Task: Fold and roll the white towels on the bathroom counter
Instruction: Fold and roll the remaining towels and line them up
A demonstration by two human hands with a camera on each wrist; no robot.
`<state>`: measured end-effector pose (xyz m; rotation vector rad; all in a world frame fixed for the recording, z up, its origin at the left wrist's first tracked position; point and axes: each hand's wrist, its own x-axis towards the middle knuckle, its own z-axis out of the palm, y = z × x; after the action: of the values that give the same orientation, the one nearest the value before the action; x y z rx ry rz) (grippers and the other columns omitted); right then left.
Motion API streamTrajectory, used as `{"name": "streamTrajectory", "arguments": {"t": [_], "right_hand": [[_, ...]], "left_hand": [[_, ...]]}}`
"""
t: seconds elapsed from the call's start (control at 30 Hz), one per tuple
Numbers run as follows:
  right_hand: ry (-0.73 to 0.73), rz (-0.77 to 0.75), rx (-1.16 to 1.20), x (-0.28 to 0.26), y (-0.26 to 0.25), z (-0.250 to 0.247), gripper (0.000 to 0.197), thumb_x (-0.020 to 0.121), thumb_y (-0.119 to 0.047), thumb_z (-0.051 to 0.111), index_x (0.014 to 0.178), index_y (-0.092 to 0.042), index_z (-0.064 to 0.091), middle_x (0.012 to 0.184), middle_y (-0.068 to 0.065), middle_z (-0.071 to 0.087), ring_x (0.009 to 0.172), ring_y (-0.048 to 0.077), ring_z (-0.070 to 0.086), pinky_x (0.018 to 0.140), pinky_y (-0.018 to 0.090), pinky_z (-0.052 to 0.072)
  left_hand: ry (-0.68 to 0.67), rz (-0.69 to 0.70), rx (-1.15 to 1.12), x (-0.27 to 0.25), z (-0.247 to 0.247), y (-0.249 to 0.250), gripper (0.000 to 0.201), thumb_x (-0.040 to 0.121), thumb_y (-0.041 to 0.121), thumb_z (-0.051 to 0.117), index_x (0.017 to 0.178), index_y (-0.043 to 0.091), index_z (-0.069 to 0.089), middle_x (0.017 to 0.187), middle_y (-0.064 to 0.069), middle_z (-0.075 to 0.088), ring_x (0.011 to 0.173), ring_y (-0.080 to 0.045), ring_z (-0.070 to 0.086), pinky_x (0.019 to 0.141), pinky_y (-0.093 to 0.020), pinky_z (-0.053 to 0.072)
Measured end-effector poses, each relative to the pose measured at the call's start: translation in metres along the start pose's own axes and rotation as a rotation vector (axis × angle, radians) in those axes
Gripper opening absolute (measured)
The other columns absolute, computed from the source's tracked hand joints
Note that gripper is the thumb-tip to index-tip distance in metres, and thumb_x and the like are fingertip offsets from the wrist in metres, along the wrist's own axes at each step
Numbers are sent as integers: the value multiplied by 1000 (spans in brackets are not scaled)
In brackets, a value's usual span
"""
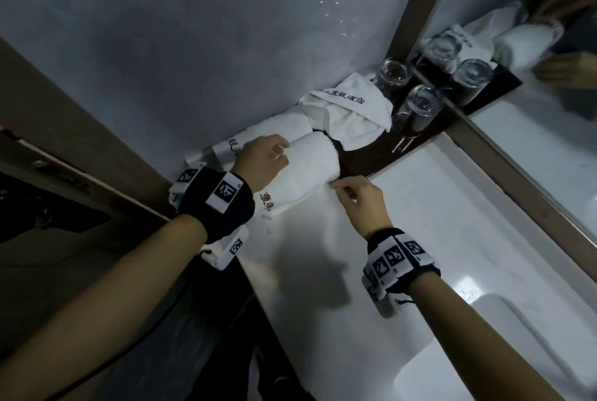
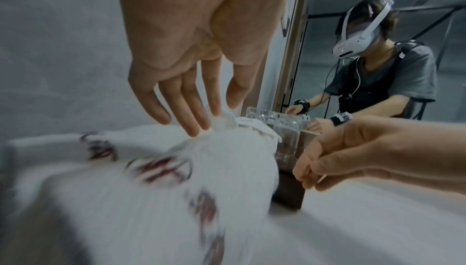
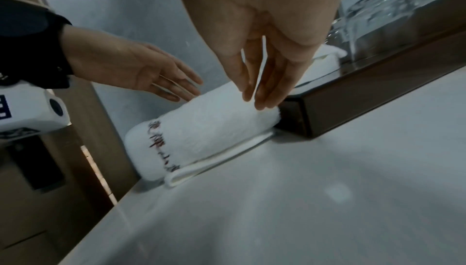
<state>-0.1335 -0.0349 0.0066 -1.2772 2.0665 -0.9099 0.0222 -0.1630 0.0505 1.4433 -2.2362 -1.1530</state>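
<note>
My left hand [image 1: 261,159] lies flat with straight fingers on the rolled towel [image 3: 201,129] at the counter's [image 1: 420,223] back corner. My right hand [image 3: 262,66], fingers straight, touches its other end. The red lettering blurs; another towel [image 1: 345,116] half hides the glasses [image 1: 420,106].

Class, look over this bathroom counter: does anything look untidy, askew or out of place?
Yes. Behind the rolled towel, a third white towel lies crumpled and unfolded beside the upturned glasses. On the rolled towel, a loose folded end sticks out flat on the counter.
</note>
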Motion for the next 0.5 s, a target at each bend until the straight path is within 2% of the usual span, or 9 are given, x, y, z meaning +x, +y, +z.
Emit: {"name": "streamTrajectory", "arguments": {"t": [0.07, 0.1, 0.17, 0.23, 0.37, 0.43, 0.47, 0.5], "right_hand": [[53, -1, -13, 15, 3, -13, 20, 88, 0, 54, 101, -2, 68, 105, 17, 63, 92, 28, 60, 87, 29, 46], [86, 3, -18, 24, 5, -20, 21, 87, 1, 53, 102, -2, 68, 105, 17, 62, 93, 28, 60, 86, 28, 46], [152, 16, -25, 46, 9, -31, 23, 87, 3, 52, 104, -2, 67, 108, 18, 60, 96, 28, 59, 85, 24, 44], [210, 31, -46, 71, 12, -40, 27, 86, 4, 51, 109, -2, 64, 113, 18, 56, 101, 30, 57, 88, 26, 44], [323, 47, -139, 113, 15, -50, 44, 82, 7, 51, 125, -3, 50, 131, 19, 42, 116, 31, 46, 95, 26, 35], [305, 46, -218, 127, 17, -48, 52, 81, 8, 49, 131, -2, 45, 136, 20, 40, 125, 33, 38, 104, 29, 29], [270, 69, -228, 132, 19, -46, 53, 82, 8, 48, 134, -4, 44, 137, 19, 42, 126, 32, 37, 105, 30, 28], [240, 101, -211, 135, 20, -45, 53, 83, 7, 47, 134, -6, 45, 137, 18, 44, 126, 32, 39, 104, 30, 29]], "left_hand": [[0, -4, -72, 21, 0, 17, 21, 86, 8, 56, 106, 8, 62, 95, -7, 61, 87, -18, 55, 66, -17, 39], [-14, -6, -100, 31, 0, 25, 21, 86, 8, 56, 105, 8, 63, 93, -7, 61, 85, -19, 55, 66, -17, 39], [-49, -25, -107, 51, 2, 39, 22, 86, 9, 56, 107, 8, 62, 99, -13, 63, 90, -24, 59, 73, -22, 43], [-24, -11, -22, 69, 5, 50, 25, 85, 10, 55, 109, 7, 61, 109, -16, 63, 100, -27, 59, 79, -22, 43], [85, 46, 206, 96, 10, 61, 31, 86, 15, 57, 117, 11, 57, 123, -15, 50, 110, -30, 51, 74, -19, 31], [34, 56, 290, 104, 16, 58, 41, 84, 11, 59, 125, 13, 52, 128, -18, 43, 116, -32, 46, 83, -18, 27], [-8, 40, 289, 105, 20, 56, 45, 83, 7, 58, 128, 13, 50, 129, -19, 42, 117, -33, 45, 88, -18, 29], [-38, 33, 272, 106, 23, 54, 46, 83, 4, 56, 128, 12, 49, 129, -20, 43, 117, -33, 45, 94, -23, 31]]}}
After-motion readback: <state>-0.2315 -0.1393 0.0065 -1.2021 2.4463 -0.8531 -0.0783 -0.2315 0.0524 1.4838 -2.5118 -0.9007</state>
